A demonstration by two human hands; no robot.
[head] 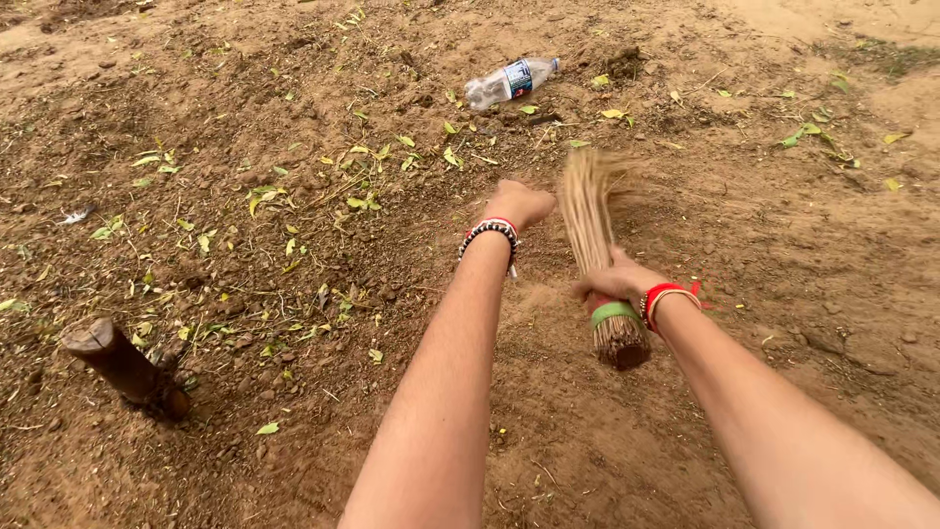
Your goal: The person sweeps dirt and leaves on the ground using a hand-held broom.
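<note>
My right hand point(617, 280) grips a bundle broom of thin straw sticks point(590, 217), bound with a green band near its cut end. Its bristle tips are blurred over the dirt ahead. A red and gold bangle sits on that wrist. My left hand point(519, 204) reaches forward beside the broom with the fingers curled down, holding nothing that I can see. It wears a beaded black, white and red wristband. Both arms stretch out over brown dirt ground point(764, 225).
A clear plastic bottle point(509, 82) lies on the dirt ahead. Several green and yellow leaves point(362, 201) and twigs are scattered to the left. A short wooden stump point(125, 367) sticks up at the lower left.
</note>
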